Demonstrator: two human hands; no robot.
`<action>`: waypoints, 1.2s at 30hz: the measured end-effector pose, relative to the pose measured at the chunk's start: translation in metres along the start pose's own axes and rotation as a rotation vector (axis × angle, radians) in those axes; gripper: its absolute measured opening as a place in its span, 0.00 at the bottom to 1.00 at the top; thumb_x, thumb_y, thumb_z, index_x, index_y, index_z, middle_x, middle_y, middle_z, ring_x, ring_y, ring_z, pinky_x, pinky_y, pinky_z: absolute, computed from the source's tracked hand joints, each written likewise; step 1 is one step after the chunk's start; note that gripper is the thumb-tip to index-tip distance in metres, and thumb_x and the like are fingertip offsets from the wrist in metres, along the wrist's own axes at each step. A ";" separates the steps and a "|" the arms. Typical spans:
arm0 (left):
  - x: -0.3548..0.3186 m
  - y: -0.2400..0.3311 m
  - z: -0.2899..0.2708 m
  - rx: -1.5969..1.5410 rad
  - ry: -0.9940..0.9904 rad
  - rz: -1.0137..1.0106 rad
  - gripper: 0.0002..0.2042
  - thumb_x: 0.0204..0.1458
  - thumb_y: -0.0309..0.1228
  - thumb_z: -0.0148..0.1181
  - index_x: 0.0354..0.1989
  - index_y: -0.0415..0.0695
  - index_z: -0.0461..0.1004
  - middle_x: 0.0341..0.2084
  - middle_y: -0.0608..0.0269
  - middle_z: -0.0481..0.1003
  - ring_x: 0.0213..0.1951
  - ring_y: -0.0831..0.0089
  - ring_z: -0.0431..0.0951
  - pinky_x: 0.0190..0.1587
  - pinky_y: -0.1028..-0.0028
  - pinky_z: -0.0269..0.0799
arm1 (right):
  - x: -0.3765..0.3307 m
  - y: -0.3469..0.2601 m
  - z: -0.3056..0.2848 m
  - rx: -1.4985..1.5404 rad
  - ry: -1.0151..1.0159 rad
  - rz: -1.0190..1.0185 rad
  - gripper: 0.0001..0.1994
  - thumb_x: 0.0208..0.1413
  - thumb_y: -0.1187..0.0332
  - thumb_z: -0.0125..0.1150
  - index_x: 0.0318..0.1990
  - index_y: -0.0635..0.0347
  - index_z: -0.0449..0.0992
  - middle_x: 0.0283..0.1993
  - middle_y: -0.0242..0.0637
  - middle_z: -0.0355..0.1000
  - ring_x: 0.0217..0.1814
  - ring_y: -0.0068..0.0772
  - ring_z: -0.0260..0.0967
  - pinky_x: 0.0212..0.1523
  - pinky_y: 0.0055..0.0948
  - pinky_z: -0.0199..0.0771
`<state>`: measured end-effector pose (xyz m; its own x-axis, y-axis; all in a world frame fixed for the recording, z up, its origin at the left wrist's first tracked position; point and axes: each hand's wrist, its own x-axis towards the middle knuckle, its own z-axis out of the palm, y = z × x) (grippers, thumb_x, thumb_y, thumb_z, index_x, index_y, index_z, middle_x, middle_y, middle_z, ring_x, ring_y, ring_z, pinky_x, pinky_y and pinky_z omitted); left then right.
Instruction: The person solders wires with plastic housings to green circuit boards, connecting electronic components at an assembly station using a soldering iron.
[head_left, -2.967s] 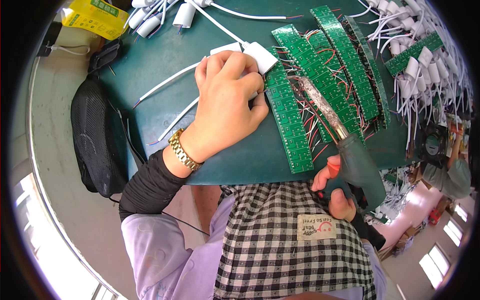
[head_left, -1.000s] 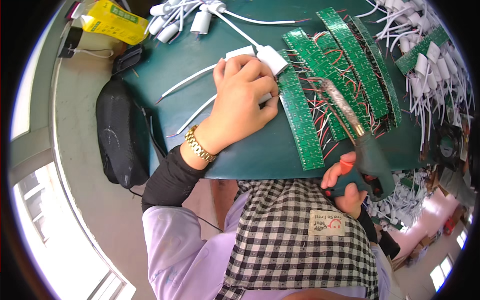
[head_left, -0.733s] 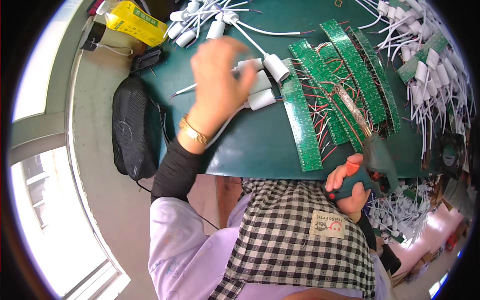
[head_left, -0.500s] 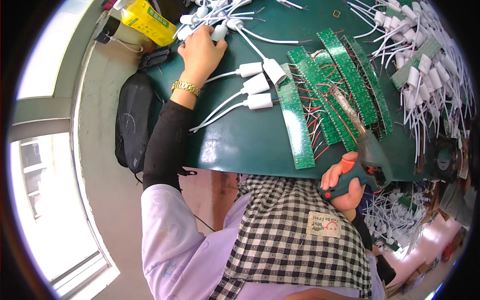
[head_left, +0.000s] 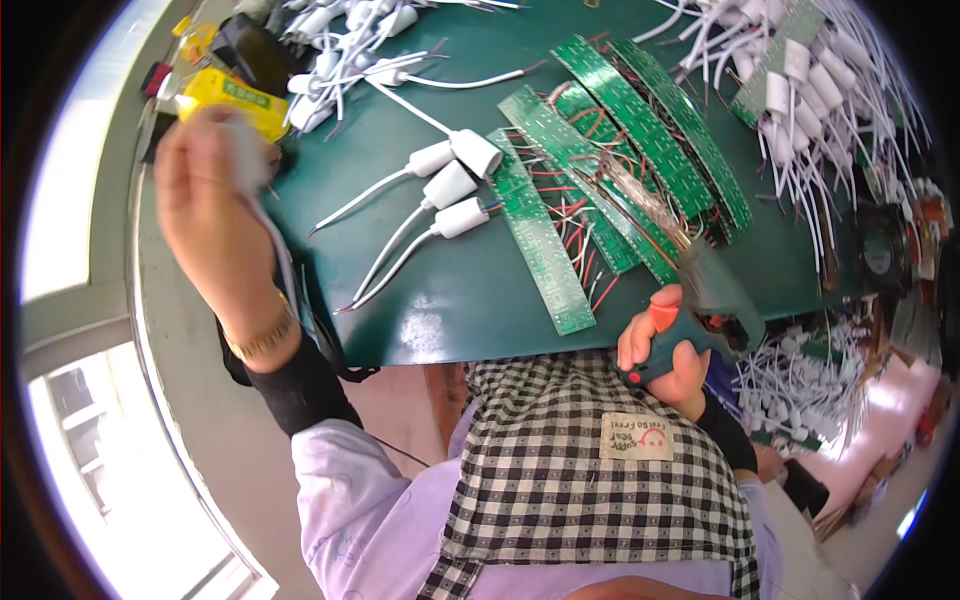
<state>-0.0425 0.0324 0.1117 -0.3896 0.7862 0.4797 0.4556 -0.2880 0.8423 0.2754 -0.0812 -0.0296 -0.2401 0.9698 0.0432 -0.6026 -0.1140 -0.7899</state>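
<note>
**Green Boards, White Plugs and One Busy Tool**

Green was the colour of the table mat [head_left: 440, 310], and almost everything lay on it. In the middle of the mat sat three white plugs [head_left: 450, 185] with thin wires, side by side, their wires trailing toward the mat's left edge. They were probably lined up that way so they could be picked up one after another. Just to their right lay long green boards [head_left: 545, 245] with red wires, fanned out next to each other.

The right hand [head_left: 660, 345] was at the mat's near edge. Its fingers were wrapped tight around the handle of a dark tool [head_left: 700, 310] with an orange button. The tool's metal tip pointed up onto the green boards, most likely so it could reach the little wires there.

The left hand [head_left: 215, 210] was lifted up past the mat's left edge, close to a yellow box [head_left: 235, 95] at the far left corner. It was blurry. Something white showed by its fingers, but I could not tell if it was gripping anything.

A big heap of more white plugs [head_left: 810, 90] lay at the mat's far right corner.
</note>
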 end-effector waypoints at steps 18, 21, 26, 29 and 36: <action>-0.105 -0.058 0.061 0.417 -0.717 0.652 0.13 0.36 0.27 0.66 0.33 0.47 0.73 0.35 0.65 0.70 0.32 0.67 0.70 0.31 0.71 0.62 | 0.003 0.000 0.009 -0.132 0.025 0.014 0.31 0.54 0.48 0.53 0.52 0.65 0.54 0.21 0.38 0.64 0.21 0.32 0.65 0.25 0.29 0.67; -0.103 -0.061 0.058 0.482 -0.653 0.678 0.12 0.35 0.26 0.65 0.31 0.48 0.74 0.36 0.64 0.69 0.37 0.64 0.68 0.37 0.69 0.61 | 0.003 -0.002 0.010 -0.144 0.027 0.022 0.31 0.54 0.48 0.53 0.52 0.65 0.54 0.21 0.38 0.64 0.21 0.32 0.65 0.25 0.29 0.67; -0.108 -0.057 0.062 0.631 -0.613 0.654 0.08 0.36 0.24 0.60 0.27 0.46 0.73 0.38 0.65 0.69 0.45 0.60 0.65 0.50 0.55 0.54 | 0.003 -0.003 0.009 -0.159 0.002 0.031 0.31 0.54 0.47 0.53 0.52 0.64 0.53 0.22 0.38 0.64 0.23 0.32 0.65 0.26 0.29 0.67; -0.104 -0.053 0.067 0.590 -0.695 0.534 0.06 0.39 0.23 0.59 0.28 0.43 0.73 0.39 0.63 0.70 0.47 0.59 0.65 0.51 0.60 0.53 | 0.000 0.000 0.004 -0.181 -0.019 0.034 0.31 0.53 0.46 0.53 0.52 0.63 0.53 0.23 0.38 0.64 0.24 0.32 0.65 0.27 0.29 0.67; -0.099 -0.056 0.070 0.483 -0.720 0.461 0.06 0.38 0.21 0.58 0.27 0.41 0.71 0.38 0.59 0.69 0.45 0.58 0.65 0.51 0.60 0.54 | -0.002 0.003 0.004 -0.232 -0.046 0.032 0.31 0.53 0.47 0.52 0.52 0.64 0.52 0.24 0.38 0.63 0.25 0.32 0.65 0.28 0.28 0.68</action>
<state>0.0265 0.0090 -0.0006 0.4164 0.8446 0.3366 0.7814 -0.5217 0.3424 0.2711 -0.0844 -0.0294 -0.2938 0.9550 0.0399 -0.4046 -0.0864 -0.9104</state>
